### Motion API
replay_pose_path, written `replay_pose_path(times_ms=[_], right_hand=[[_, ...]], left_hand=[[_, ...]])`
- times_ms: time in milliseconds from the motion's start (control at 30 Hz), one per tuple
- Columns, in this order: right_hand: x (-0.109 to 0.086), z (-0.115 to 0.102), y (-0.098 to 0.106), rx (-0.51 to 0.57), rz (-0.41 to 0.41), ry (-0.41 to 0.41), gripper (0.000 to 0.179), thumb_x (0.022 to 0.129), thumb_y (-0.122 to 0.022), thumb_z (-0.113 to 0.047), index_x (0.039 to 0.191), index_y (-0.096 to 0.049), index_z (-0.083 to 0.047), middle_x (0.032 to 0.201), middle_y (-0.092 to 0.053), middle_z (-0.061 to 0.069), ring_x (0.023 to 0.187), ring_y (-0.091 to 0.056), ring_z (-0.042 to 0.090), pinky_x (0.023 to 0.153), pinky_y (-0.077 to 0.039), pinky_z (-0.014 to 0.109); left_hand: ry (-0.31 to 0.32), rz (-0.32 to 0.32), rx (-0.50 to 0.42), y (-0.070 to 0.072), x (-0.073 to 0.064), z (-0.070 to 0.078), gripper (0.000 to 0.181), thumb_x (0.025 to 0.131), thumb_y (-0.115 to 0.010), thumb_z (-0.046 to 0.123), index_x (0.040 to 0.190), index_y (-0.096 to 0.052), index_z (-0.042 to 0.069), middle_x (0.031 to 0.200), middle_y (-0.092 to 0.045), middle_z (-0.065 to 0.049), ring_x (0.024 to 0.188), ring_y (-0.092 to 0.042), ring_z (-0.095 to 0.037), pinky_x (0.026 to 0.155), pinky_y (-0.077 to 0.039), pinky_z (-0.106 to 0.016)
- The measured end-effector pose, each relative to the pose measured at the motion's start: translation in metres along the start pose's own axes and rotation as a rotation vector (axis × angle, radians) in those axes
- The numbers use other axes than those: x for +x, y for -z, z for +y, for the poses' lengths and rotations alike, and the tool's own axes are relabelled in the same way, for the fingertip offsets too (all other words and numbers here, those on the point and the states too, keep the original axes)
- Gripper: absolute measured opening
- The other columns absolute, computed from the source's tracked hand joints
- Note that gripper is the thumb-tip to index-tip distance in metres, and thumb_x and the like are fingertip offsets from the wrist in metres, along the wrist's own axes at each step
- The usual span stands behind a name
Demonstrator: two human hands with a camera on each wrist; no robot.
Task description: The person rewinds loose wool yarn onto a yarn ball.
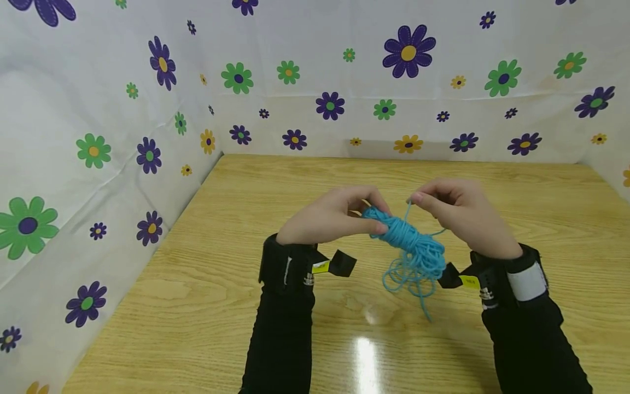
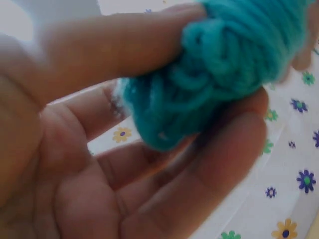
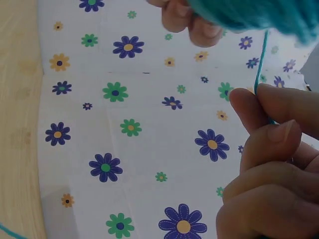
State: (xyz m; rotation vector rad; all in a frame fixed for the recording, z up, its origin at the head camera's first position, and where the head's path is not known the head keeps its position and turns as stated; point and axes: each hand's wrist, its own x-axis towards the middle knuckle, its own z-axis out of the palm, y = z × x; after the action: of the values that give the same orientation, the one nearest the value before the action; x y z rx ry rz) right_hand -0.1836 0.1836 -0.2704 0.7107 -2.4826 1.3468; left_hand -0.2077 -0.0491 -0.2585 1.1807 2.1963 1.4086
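A bundle of blue yarn is held up over the table, its middle wrapped round with strands and loose loops hanging from its right end. My left hand grips the bundle's left end between thumb and fingers. In the left wrist view the thumb presses on the yarn from one side, with fingers on the other. My right hand pinches a single strand between thumb and forefinger, just right of the bundle. That strand runs taut from the bundle to the fingertips in the right wrist view.
A wooden table lies beneath both hands. White cloth with printed flowers hangs behind it and along the left side. Each wrist wears a black strap with a small camera mount. A loose yarn tail dangles below the bundle.
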Motion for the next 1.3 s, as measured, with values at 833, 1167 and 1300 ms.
replay_pose_path(times_ms=[833, 1167, 1300], right_hand=[[0.008, 0.006, -0.020, 0.084, -0.268, 0.042, 0.021, 0.097, -0.047, -0.006, 0.111, -0.060, 0.001, 0.073, -0.055, 0.008, 0.058, -0.042, 0.017, 0.053, -0.035, 0.030], [0.004, -0.004, -0.019, 0.004, -0.285, 0.041, 0.021, 0.096, -0.049, -0.009, 0.106, -0.066, -0.001, 0.060, -0.046, 0.003, 0.050, -0.035, 0.015, 0.047, -0.030, 0.030], [0.001, -0.010, -0.017, -0.028, -0.259, 0.074, 0.019, 0.095, -0.051, -0.008, 0.103, -0.067, -0.002, 0.058, -0.043, -0.001, 0.050, -0.038, 0.014, 0.045, -0.031, 0.028]], left_hand=[[0.024, 0.500, 0.032, 0.001, 0.005, -0.001, 0.019, 0.087, -0.063, 0.014, 0.104, -0.059, 0.004, 0.099, -0.061, -0.007, 0.082, -0.060, -0.018, 0.065, -0.047, -0.032], [0.042, 0.575, 0.115, -0.002, 0.008, -0.001, 0.019, 0.086, -0.065, 0.013, 0.101, -0.060, 0.003, 0.100, -0.062, -0.008, 0.085, -0.060, -0.018, 0.070, -0.052, -0.034], [0.064, 0.576, 0.167, -0.002, 0.009, -0.002, 0.018, 0.085, -0.066, 0.013, 0.100, -0.061, 0.004, 0.099, -0.063, -0.007, 0.085, -0.060, -0.017, 0.070, -0.052, -0.032]])
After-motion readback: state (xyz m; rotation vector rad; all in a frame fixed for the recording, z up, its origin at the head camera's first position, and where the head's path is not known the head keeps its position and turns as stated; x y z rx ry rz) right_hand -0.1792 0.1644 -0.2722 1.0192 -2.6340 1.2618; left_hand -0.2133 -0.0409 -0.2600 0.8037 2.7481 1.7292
